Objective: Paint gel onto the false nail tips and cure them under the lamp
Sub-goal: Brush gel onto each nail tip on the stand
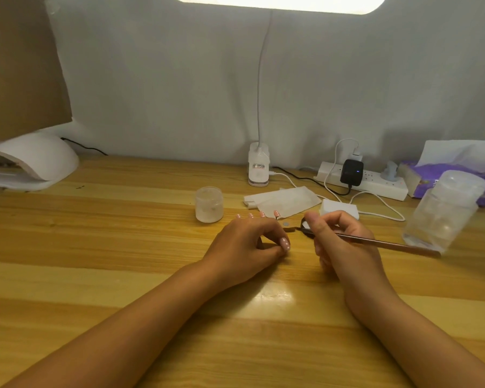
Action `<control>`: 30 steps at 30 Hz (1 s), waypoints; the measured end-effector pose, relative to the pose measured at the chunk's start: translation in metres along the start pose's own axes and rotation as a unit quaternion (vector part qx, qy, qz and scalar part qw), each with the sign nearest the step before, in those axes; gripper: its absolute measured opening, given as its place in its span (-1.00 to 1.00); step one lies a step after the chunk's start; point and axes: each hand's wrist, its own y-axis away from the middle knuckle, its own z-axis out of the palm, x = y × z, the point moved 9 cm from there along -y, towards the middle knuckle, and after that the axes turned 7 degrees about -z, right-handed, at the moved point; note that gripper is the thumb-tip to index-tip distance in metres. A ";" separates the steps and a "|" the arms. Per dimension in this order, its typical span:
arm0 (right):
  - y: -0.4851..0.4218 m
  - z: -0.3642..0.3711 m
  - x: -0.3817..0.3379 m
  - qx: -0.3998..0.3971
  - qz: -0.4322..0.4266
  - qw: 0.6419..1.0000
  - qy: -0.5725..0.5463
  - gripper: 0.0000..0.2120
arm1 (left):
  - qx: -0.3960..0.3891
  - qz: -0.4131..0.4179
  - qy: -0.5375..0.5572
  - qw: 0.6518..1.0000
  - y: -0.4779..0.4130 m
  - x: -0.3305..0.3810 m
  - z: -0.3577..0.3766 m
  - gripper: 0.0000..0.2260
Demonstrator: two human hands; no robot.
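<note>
My left grip (247, 245) rests knuckles-up on the surface (123, 247), fingers curled under and thumb tucked against the forefinger. I cannot tell whether anything is pinched beneath them. Just to its right, a narrow gap apart, my right grip (345, 242) is closed around the brush (398, 246). The brown handle runs out to the right past my knuckles, and the working end points left toward the gap between the two grips, hidden behind my thumb.

Right at the tip of that thumb sits a small black round thing (305, 232), half covered. Just beyond my left knuckles stands a row of pink false nail tips (262, 214), side by side.

A little farther out, a frosted jar (209, 204) stands beyond and left of the left grip. Pale flat packets (283, 201) lie beyond the gap, and a clear container (445, 208) leans to the right of my right grip.

At the far edge, the clip lamp's base (259, 168) is straight ahead, with a power strip (375, 183) to its right. The white curing lamp (31, 163) sits well off to the far left of my left grip.
</note>
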 end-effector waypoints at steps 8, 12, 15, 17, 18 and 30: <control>-0.001 0.001 0.003 -0.015 0.021 0.999 0.023 -0.83 | 0.004 -0.003 0.013 1.000 0.001 0.001 -0.001 -0.94; -0.001 0.004 0.004 -0.026 0.027 0.998 0.046 -0.86 | 0.002 -0.009 0.013 1.000 0.001 0.000 -0.001 -0.92; 0.000 0.004 0.002 -0.024 0.018 0.998 0.046 -0.85 | 0.001 -0.014 0.009 1.000 0.001 0.000 -0.001 -0.94; 0.000 0.005 0.002 -0.025 0.017 0.998 0.047 -0.85 | -0.001 -0.016 0.007 1.000 0.000 -0.001 -0.001 -0.94; 0.000 0.005 0.002 -0.028 0.018 0.998 0.050 -0.85 | -0.001 -0.016 0.005 1.000 0.000 -0.001 -0.001 -0.93; -0.002 0.008 0.006 -0.045 0.023 0.994 0.093 -0.85 | -0.008 -0.015 0.010 1.000 0.001 0.001 0.000 -0.92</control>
